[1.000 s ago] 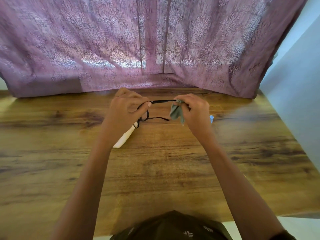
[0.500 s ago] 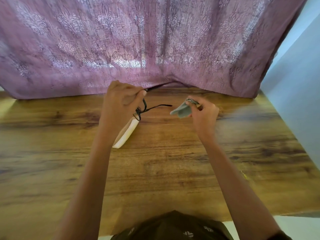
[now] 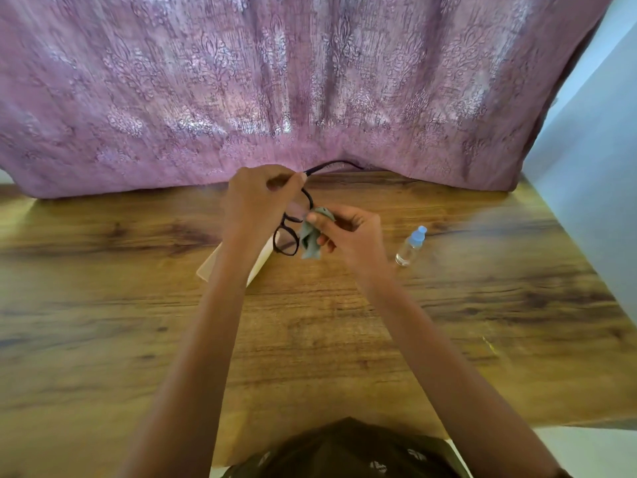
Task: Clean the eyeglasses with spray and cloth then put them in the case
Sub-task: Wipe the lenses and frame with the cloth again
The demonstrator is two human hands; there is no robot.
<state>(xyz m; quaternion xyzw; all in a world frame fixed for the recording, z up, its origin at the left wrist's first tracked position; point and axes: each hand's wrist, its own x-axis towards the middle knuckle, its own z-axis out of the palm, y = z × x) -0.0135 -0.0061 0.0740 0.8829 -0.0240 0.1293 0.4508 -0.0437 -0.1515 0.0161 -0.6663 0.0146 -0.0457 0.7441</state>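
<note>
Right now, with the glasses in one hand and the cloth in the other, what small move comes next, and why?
Probably rub the grey cloth over the upper lens: the left hand holds the eyeglasses aloft, and the right hand pinches the cloth against them.

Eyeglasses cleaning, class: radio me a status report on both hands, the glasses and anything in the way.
Left hand grips eyeglasses by the temple. Right hand pinches grey cloth beside the lens. White case under left wrist, spray bottle lying clear to the right.

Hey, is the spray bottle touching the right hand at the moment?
Apart. The head view shows the spray bottle on the table, with bare wood between it and the right hand, which holds the cloth.
</note>
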